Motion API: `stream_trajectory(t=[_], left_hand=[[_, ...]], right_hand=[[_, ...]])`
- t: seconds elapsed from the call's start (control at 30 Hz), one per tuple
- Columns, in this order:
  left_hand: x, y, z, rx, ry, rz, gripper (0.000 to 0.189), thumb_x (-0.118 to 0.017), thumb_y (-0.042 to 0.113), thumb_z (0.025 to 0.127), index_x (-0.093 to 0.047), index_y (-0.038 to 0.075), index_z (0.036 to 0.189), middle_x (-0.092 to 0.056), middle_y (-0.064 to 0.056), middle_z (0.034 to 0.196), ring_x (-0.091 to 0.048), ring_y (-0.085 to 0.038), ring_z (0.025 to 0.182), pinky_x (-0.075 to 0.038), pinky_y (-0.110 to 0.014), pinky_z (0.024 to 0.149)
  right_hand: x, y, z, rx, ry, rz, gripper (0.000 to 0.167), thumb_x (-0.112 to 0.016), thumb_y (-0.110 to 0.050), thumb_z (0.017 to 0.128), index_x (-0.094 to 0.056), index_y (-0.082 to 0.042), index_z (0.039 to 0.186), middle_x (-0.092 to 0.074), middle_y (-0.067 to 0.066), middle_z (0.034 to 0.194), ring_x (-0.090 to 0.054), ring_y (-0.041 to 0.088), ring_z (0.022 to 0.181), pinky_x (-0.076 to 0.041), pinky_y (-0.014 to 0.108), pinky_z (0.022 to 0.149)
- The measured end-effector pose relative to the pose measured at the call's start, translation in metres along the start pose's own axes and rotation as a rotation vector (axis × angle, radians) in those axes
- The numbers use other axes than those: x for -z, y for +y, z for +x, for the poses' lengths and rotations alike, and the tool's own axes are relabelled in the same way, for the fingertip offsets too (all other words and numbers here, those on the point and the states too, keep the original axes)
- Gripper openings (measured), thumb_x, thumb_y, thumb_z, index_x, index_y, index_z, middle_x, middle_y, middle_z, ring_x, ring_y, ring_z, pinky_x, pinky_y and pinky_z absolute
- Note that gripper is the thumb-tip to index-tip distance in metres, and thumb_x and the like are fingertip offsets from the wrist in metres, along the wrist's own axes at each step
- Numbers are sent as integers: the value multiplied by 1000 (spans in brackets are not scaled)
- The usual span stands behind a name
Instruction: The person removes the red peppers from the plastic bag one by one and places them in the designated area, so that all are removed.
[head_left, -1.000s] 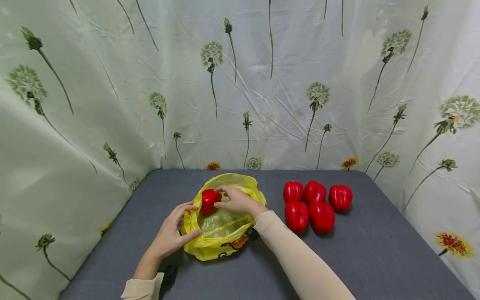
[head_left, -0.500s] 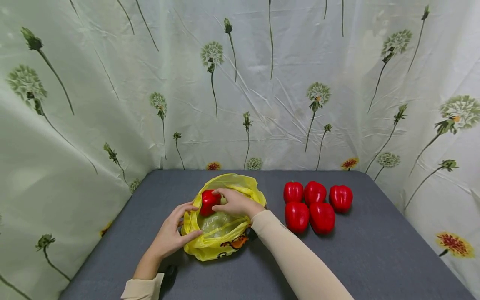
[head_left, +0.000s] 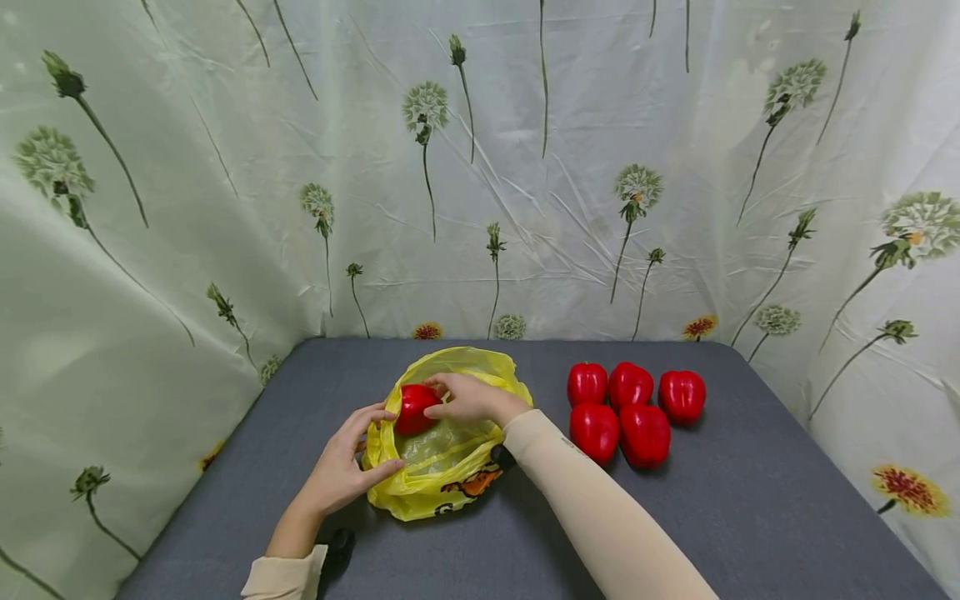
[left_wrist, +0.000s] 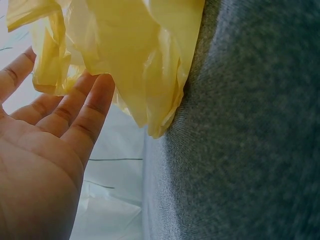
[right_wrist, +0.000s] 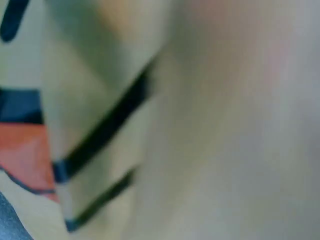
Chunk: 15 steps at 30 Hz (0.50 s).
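A yellow plastic bag (head_left: 442, 483) stands with its mouth spread wide on the table, left of the middle in the head view. Inside its left part is a red bell pepper (head_left: 415, 410). My right hand (head_left: 472, 398) reaches over the bag's right rim and holds the pepper's right side between thumb and fingers. At the left rim, my left hand (head_left: 348, 462) touches the bag with thumb and fingers spread apart. In the left wrist view, the fingers (left_wrist: 90, 110) of that hand lie nearly straight against the yellow plastic. The right wrist view is blurred, mostly printed bag.
Several red bell peppers (head_left: 630, 417) stand grouped on the dark grey table (head_left: 757, 500) right of the bag. Behind and beside the table hangs a pale curtain (head_left: 570, 217) with a flower print.
Inside the bag, the bell pepper has tilted and shifted slightly left and down. My right hand has moved a little left with it. The left hand stays in place on the rim.
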<state>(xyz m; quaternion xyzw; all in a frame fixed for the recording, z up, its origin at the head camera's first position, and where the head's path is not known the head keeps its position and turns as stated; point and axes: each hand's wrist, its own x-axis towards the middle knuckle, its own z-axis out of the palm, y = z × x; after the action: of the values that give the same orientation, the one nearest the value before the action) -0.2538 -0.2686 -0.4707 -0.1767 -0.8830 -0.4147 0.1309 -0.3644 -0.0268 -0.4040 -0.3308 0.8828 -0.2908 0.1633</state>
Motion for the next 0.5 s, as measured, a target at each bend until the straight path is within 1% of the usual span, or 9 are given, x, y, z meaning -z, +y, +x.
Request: stream_trajectory(t=[0.23, 0.37, 0.5], left_hand=[[0, 1, 0, -2, 3, -2, 58, -88, 22, 87, -63, 7, 137, -53, -21, 157, -54, -50, 139, -56, -68, 96], [0, 2, 0, 4, 1, -5, 58, -88, 22, 87, -63, 7, 138, -53, -20, 157, -54, -50, 140, -55, -68, 96], [0, 2, 0, 1, 0, -4, 58, -88, 22, 87, -63, 8, 138, -53, -20, 157, -54, -50, 140, -55, -69, 95]], right_hand=[[5, -1, 2, -32, -44, -16, 65, -68, -34, 106, -47, -7, 161, -73, 17, 134, -71, 29, 122, -57, 43, 105], [6, -3, 3, -49, -65, -38, 63, -68, -37, 106, -50, -9, 160, -74, 15, 135, -72, 26, 121, -58, 40, 103], [6, -5, 3, -60, -81, -52, 58, -70, -37, 105, -58, -8, 154, -74, 14, 136, -72, 25, 121, -58, 38, 101]])
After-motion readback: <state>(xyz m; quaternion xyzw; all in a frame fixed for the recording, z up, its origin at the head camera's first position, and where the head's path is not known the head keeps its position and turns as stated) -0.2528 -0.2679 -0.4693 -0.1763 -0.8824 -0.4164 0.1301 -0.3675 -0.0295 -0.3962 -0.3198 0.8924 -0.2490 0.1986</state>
